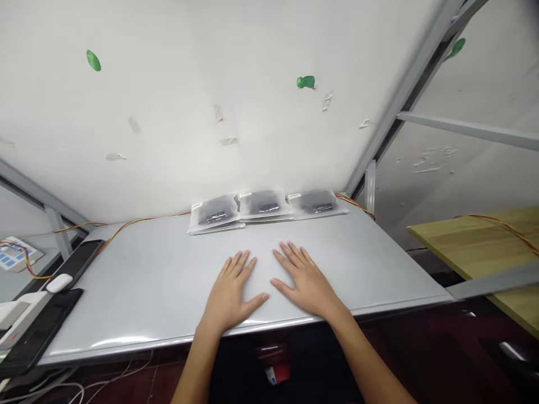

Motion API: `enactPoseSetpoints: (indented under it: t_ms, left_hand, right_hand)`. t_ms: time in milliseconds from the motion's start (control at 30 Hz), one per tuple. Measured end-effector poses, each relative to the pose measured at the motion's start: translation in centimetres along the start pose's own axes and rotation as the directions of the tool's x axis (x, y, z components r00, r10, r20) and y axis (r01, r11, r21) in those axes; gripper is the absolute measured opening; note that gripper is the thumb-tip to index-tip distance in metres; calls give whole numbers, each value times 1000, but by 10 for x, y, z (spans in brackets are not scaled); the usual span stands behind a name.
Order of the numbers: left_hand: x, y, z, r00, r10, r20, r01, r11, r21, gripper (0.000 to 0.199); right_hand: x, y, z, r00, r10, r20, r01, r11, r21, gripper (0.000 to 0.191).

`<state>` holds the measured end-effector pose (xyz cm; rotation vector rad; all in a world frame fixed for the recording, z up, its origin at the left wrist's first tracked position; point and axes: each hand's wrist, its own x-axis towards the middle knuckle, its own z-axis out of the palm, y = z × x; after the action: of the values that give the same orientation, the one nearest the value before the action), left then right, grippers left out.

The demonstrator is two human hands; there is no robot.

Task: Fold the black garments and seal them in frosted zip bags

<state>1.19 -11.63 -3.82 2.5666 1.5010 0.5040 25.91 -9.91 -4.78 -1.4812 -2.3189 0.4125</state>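
Observation:
Both hands lie palm down on the grey tabletop (pixel 143 280), near its front edge. My left hand (pixel 231 294) is open with its fingers spread and nothing in it. To its right, my right hand (pixel 306 282) is also flat and open, its thumb pointing toward the left one. Beyond the fingertips, three frosted plastic bags with dark contents stand side by side against the wall: a left bag (pixel 214 213), a middle bag (pixel 261 204) and a right bag (pixel 316 203). Neither hand touches them.
On the left edge sit two dark phones (pixel 82 259) (pixel 46 325), a white earbud case (pixel 59 283) and a white power strip (pixel 26 320). Coloured wires (pixel 126 224) run along the back. A metal frame (pixel 404 101) and a wooden board (pixel 475 241) are at right.

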Motion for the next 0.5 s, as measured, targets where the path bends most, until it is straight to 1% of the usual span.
enactPoseSetpoints:
  t_ms: [500]
  left_hand:
    - [0,0,0,1000,1,9,-1,1000,-4,80]
  right_hand:
    - [-1,1,2,1000,-11,-27,11,1000,10,72]
